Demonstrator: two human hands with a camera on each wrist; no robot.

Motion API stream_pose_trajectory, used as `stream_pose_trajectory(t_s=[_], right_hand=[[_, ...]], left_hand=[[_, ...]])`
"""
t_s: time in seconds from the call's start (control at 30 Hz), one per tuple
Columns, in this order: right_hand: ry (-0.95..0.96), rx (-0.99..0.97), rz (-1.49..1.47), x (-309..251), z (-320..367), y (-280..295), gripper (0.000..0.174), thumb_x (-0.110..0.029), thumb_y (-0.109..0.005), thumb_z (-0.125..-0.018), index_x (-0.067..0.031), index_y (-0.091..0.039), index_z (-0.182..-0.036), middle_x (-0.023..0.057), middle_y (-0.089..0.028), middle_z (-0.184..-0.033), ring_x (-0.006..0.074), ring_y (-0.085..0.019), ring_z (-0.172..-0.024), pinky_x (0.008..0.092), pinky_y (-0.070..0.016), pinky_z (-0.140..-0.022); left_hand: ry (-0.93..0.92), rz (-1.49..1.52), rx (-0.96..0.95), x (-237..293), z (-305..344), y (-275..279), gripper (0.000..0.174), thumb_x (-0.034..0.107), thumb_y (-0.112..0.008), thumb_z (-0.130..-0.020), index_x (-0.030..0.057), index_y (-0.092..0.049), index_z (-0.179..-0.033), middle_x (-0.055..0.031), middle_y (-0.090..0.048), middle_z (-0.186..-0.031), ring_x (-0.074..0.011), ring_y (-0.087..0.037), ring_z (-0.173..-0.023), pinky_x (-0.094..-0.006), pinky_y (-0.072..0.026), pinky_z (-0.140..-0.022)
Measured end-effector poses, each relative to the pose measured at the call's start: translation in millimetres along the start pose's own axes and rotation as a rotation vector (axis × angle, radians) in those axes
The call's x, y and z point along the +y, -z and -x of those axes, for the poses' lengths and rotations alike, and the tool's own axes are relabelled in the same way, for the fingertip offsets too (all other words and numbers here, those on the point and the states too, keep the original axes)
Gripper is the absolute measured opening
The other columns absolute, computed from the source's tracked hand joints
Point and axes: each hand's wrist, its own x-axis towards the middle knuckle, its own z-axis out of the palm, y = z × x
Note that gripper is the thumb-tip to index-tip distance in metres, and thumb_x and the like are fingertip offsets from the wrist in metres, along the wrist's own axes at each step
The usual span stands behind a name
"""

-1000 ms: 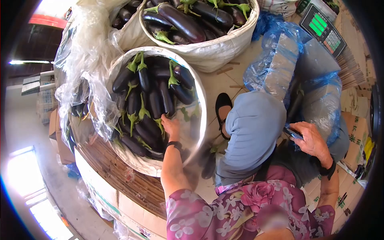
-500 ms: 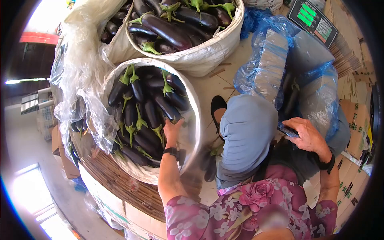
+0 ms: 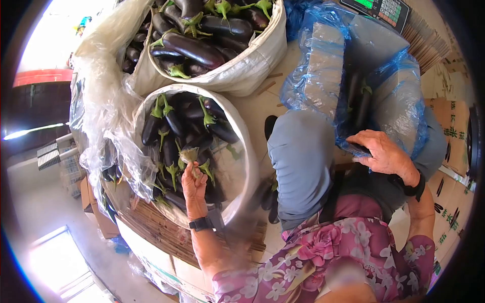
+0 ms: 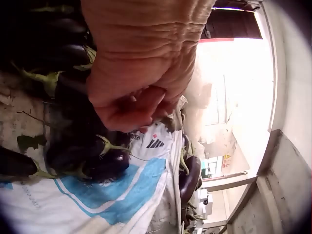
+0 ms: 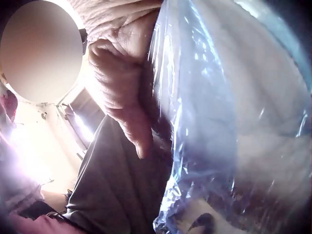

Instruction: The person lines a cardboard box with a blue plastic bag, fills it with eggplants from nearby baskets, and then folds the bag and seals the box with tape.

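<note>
In the head view my left hand [image 3: 194, 184] has its fingers curled over the near part of a white fabric tub [image 3: 250, 171]. They pinch a pale greenish-brown scrap [image 3: 189, 154], like a withered leaf or calyx. Dark eggplants [image 3: 174, 123] with green stems fill much of that tub. My right hand [image 3: 386, 151] is by my lap and grips a small dark object [image 3: 359, 148]; I cannot tell its kind. Beside that hand, a box lined with blue plastic film [image 3: 316, 76] contains long eggplants [image 3: 362, 106]. The right wrist view shows the hand close against the film [image 5: 195, 97].
A larger white tub [image 3: 252, 73] heaped with eggplants stands behind. Clear plastic sheeting [image 3: 108, 101] drapes at the left, above stacked brown cardboard [image 3: 166, 230]. A scale display [image 3: 384, 10] is at the far right. More eggplants [image 3: 270, 197] lie on the floor by my leg.
My left hand has drawn back from the eggplants with the pale scrap now in its fingers. My right hand keeps hold of the dark object beside the box. The head view has shifted.
</note>
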Motion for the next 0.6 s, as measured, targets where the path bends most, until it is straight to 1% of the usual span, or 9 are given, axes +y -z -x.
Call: stream_pose_trajectory(t_s=[0.03, 0.1, 0.13, 0.2, 0.27, 0.37, 0.43, 0.5, 0.6], right_hand=[[0.009, -0.012, 0.001, 0, 0, 2, 0.043, -0.015, -0.073, -0.076, -0.0008, -0.060, -0.115, 0.0177, -0.064, -0.105, 0.0372, -0.059, -0.102, 0.0431, -0.0469, -0.090], [0.003, 0.007, 0.001, 1, 2, 1, 0.043, -0.016, -0.072, -0.078, -0.0005, -0.060, -0.115, 0.0178, -0.064, -0.105, 0.0371, -0.059, -0.102, 0.0431, -0.0470, -0.090], [0.001, 0.014, -0.004, 2, 5, 0, 0.042, -0.018, -0.072, -0.079, -0.0002, -0.060, -0.115, 0.0179, -0.063, -0.106, 0.0369, -0.059, -0.102, 0.0430, -0.0471, -0.090], [-0.001, 0.016, -0.004, 7, 8, -2, 0.043, -0.020, -0.072, -0.079, 0.0000, -0.060, -0.115, 0.0179, -0.063, -0.106, 0.0369, -0.059, -0.103, 0.0431, -0.0470, -0.090], [0.019, 0.019, -0.003, 9, 5, -1, 0.044, -0.022, -0.072, -0.080, 0.0002, -0.059, -0.115, 0.0179, -0.063, -0.105, 0.0370, -0.059, -0.103, 0.0432, -0.0470, -0.090], [0.038, 0.026, -0.068, 7, 3, 0, 0.048, -0.029, -0.074, -0.080, 0.0002, -0.059, -0.116, 0.0177, -0.063, -0.108, 0.0376, -0.059, -0.105, 0.0438, -0.0467, -0.091], [0.181, 0.192, -0.116, 2, 4, 1, 0.051, -0.034, -0.075, -0.080, -0.0001, -0.059, -0.116, 0.0182, -0.062, -0.110, 0.0379, -0.059, -0.106, 0.0433, -0.0467, -0.092], [0.152, 0.307, -0.092, 3, 6, 3, 0.053, -0.034, -0.075, -0.081, 0.0001, -0.059, -0.117, 0.0185, -0.061, -0.113, 0.0384, -0.059, -0.107, 0.0426, -0.0466, -0.093], [0.042, 0.462, -0.129, 9, 12, 13, 0.055, -0.032, -0.074, -0.083, 0.0008, -0.056, -0.123, 0.0179, -0.060, -0.121, 0.0353, -0.058, -0.111, 0.0395, -0.0471, -0.095]], left_hand=[[-0.003, -0.002, -0.005, -2, 2, 2, 0.025, 0.027, -0.058, -0.097, 0.0024, -0.060, -0.095, 0.0070, -0.038, -0.054, -0.0046, -0.029, -0.039, -0.0234, -0.0286, -0.043], [0.023, 0.010, -0.030, -11, 3, -3, 0.023, 0.025, -0.058, -0.097, 0.0023, -0.062, -0.097, 0.0022, -0.055, -0.061, -0.0052, -0.033, -0.039, -0.0236, -0.0324, -0.045], [0.033, 0.006, -0.043, -14, 3, -11, 0.023, 0.025, -0.058, -0.097, 0.0023, -0.062, -0.097, 0.0022, -0.055, -0.061, -0.0052, -0.033, -0.039, -0.0236, -0.0324, -0.045], [-0.097, 0.007, -0.025, -17, 19, -29, 0.021, 0.026, -0.058, -0.096, 0.0044, -0.058, -0.094, 0.0062, -0.040, -0.054, -0.0054, -0.030, -0.040, -0.0236, -0.0324, -0.045], [-0.145, -0.013, 0.074, -8, 41, -69, 0.019, 0.024, -0.057, -0.097, 0.0049, -0.057, -0.094, 0.0054, -0.040, -0.054, -0.0056, -0.033, -0.043, -0.0234, -0.0338, -0.047], [-0.338, -0.119, -0.182, 13, 77, -109, 0.019, 0.021, -0.052, -0.098, 0.0023, -0.055, -0.094, 0.0041, -0.039, -0.055, -0.0070, -0.035, -0.044, -0.0248, -0.0345, -0.045], [-0.396, -0.142, -0.274, 28, 99, -142, 0.020, 0.020, -0.051, -0.098, 0.0007, -0.053, -0.092, 0.0045, -0.035, -0.050, -0.0073, -0.030, -0.039, -0.0259, -0.0324, -0.041], [-0.435, -0.192, -0.414, 34, 116, -176, 0.024, 0.022, -0.052, -0.096, -0.0002, -0.052, -0.090, 0.0049, -0.030, -0.047, -0.0073, -0.027, -0.037, -0.0262, -0.0308, -0.039], [-0.424, -0.156, -0.636, 27, 130, -225, 0.028, 0.024, -0.058, -0.093, -0.0034, -0.053, -0.091, 0.0026, -0.037, -0.049, -0.0078, -0.031, -0.039, -0.0265, -0.0316, -0.039]])
